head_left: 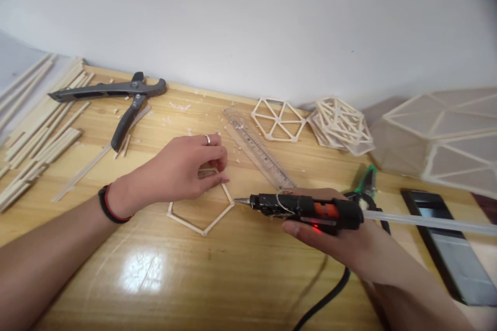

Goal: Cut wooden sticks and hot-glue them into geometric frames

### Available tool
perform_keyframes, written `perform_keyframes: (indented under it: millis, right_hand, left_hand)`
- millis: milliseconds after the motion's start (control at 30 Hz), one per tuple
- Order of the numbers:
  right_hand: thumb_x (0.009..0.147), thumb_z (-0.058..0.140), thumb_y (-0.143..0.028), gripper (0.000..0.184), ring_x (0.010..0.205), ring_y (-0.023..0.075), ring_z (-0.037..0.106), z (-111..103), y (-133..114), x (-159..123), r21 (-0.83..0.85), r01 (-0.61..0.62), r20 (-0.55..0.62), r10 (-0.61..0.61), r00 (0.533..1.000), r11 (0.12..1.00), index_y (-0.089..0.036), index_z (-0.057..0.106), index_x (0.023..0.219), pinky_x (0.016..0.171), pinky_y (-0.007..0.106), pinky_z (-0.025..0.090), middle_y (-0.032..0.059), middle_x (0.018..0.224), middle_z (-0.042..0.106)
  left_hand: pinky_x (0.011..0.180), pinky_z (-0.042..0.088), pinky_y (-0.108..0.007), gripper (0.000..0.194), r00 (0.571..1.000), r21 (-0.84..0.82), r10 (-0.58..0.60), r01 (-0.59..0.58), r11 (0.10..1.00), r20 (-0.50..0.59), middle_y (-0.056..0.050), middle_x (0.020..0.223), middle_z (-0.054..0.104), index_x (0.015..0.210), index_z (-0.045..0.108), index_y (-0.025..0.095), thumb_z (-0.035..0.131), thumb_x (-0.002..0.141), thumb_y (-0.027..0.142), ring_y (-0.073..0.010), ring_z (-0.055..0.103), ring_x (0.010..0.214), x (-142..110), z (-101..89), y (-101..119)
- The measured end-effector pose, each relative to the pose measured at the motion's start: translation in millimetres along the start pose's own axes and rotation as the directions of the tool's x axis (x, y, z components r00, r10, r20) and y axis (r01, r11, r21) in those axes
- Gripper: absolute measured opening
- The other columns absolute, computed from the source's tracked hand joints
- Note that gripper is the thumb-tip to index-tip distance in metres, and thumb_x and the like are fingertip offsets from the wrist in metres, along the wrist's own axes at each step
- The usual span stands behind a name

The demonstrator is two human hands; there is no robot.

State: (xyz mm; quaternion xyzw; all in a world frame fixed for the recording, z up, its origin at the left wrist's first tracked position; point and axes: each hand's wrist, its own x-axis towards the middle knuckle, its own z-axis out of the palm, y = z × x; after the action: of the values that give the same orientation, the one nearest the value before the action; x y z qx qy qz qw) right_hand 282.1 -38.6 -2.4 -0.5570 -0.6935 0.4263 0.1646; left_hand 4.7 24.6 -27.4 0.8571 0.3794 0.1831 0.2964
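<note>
My right hand (337,248) is wrapped round a black hot glue gun (306,211). A clear glue stick (427,221) sticks out of its back end, and a small red light glows on it. Its nozzle points left, at a corner of a hexagonal frame of thin wooden sticks (219,220) that lies on the table. My left hand (184,168) reaches over the frame with fingers closed, thumb and fingertips pinching at its upper right side. The back of this hand hides the frame's upper left part.
Cutting pliers (130,93) and loose wooden sticks (42,134) lie left. A clear ruler (260,150), a spoked hexagon (278,120) and stacked frames (341,124) sit behind. Rightward are a phone (446,243), green-handled pliers (367,181) and a large panelled stick structure (458,139). The gun's cable (326,300) trails frontward.
</note>
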Motion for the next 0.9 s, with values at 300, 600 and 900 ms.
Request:
perform_keyframes:
  millis: [300, 600, 900]
  right_hand:
    - [0.081, 0.072, -0.051, 0.026, 0.057, 0.0226, 0.066, -0.2, -1.2, -0.7, -0.048, 0.020, 0.051, -0.018, 0.999, 0.999, -0.028, 0.075, 0.072, 0.049, 0.032, 0.055, 0.0019, 0.066, 0.072]
    - [0.081, 0.071, -0.054, 0.029, 0.059, 0.0214, 0.067, 0.8, 0.1, 2.2, -0.023, -0.015, 0.094, 0.017, 0.995, 1.000, -0.026, 0.073, 0.075, 0.049, 0.029, 0.056, 0.0011, 0.067, 0.070]
    - [0.072, 0.079, -0.058, 0.041, 0.073, 0.0261, 0.074, 3.1, 9.2, -0.5, 0.022, -0.143, -0.010, 0.143, 0.990, 0.989, -0.024, 0.076, 0.094, 0.060, 0.032, 0.062, 0.0037, 0.080, 0.077]
  left_hand:
    - [0.066, 0.041, -0.024, 0.012, 1.000, 0.003, 0.002, -0.002, 1.000, -0.003, 0.001, 0.089, 0.061, 0.086, 0.066, 0.017, 0.067, 0.089, 0.029, -0.0113, 0.056, 0.073, 0.1, 0.4, -0.3]
    - [0.066, 0.042, -0.024, 0.012, 1.000, 0.005, -0.001, 0.001, 1.000, 0.004, 0.001, 0.090, 0.062, 0.086, 0.066, 0.018, 0.067, 0.089, 0.029, -0.0111, 0.056, 0.072, 0.6, 0.4, 0.0]
    - [0.066, 0.042, -0.024, 0.011, 1.000, 0.008, 0.000, 0.000, 1.000, 0.003, 0.000, 0.090, 0.061, 0.086, 0.066, 0.018, 0.067, 0.089, 0.029, -0.0116, 0.056, 0.073, -0.1, -0.8, 0.1]
